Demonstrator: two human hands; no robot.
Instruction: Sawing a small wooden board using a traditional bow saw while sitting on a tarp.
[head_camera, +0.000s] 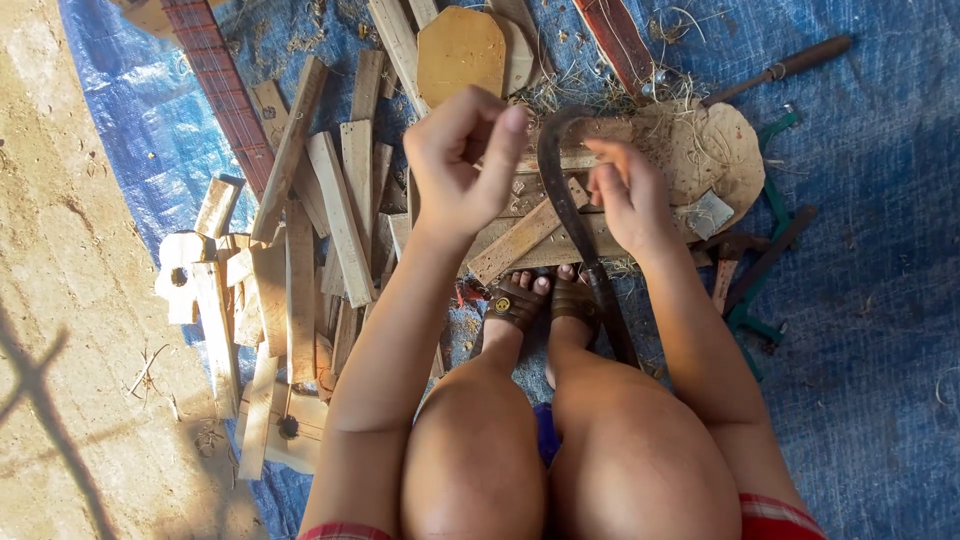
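Note:
I sit with both knees up over a blue tarp (860, 300). My left hand (462, 160) is raised with its fingers curled and pinched together; whether it holds something small I cannot tell. My right hand (630, 195) rests with loose, parted fingers against a long curved dark blade (570, 215), which runs from near the hands down past my sandalled feet (545, 300). Under the hands lie flat wooden strips (520, 240) and a round wooden block (715, 150) with shavings on it.
Several cut wooden slats (340, 215) lie heaped at the left on the tarp, beside bare sandy ground (70, 330). A shield-shaped wooden piece (460, 50), a reddish fretted neck (225, 90), a wooden-handled tool (785, 68) and a green metal frame (765, 250) lie around.

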